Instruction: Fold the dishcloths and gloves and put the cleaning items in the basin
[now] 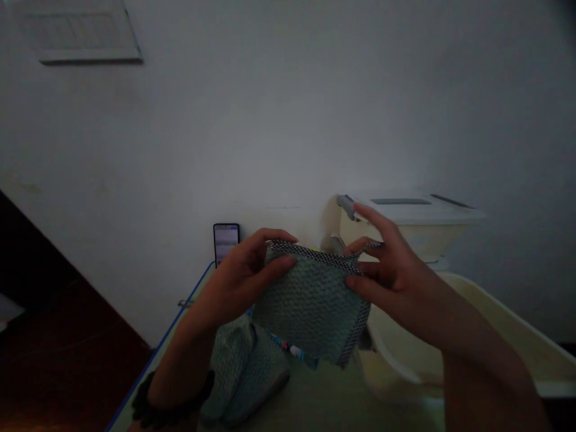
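Note:
A small grey-green waffle-weave cloth (310, 306) with a dark checked border hangs in the air above the table. My left hand (245, 273) pinches its top left corner between thumb and fingers. My right hand (382, 264) grips the top right corner, with the index finger stretched upward. More of the same grey-green cloth (245, 372) lies heaped on the table below, under my left forearm. A dark band sits on my left wrist.
A phone (225, 241) with a lit screen leans upright against the white wall. A pale table (315, 402) with a blue edge holds a pen-like thing (288, 348). A cream plastic tub (495, 336) and a white lidded bin (414, 222) stand at the right.

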Tool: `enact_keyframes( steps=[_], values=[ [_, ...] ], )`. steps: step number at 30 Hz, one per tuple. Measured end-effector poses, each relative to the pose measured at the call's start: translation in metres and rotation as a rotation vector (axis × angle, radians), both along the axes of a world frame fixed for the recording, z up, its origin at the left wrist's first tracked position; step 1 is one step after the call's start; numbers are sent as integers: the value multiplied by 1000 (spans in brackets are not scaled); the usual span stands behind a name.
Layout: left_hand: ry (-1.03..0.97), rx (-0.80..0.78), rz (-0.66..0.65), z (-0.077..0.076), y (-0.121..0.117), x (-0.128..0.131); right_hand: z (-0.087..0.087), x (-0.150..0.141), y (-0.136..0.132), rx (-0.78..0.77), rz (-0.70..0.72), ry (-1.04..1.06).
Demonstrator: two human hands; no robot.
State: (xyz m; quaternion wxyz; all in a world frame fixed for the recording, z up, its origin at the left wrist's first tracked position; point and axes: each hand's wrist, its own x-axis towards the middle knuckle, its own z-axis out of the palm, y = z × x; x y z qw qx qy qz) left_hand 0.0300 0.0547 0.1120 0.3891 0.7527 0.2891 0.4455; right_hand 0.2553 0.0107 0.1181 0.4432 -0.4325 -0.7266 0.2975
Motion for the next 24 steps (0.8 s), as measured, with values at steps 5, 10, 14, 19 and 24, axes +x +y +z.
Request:
enact_keyframes(
  steps=[5,10,14,19,24],
  values=[
    [-83,-132,-41,-3,-2,10,0,4,-5,68,-31,-405],
    [77,-78,58,-1,-13,14,2,-6,-13,227,-163,-438],
    [139,-30,-13,2,-18,11,7,-21,-16,176,-100,-346],
    [42,-58,-149,5,-9,-1,7,-28,-9,231,-163,-301],
    [153,-112,-69,7,-5,-8,6,-29,-3,289,-227,-291]
  ],
)
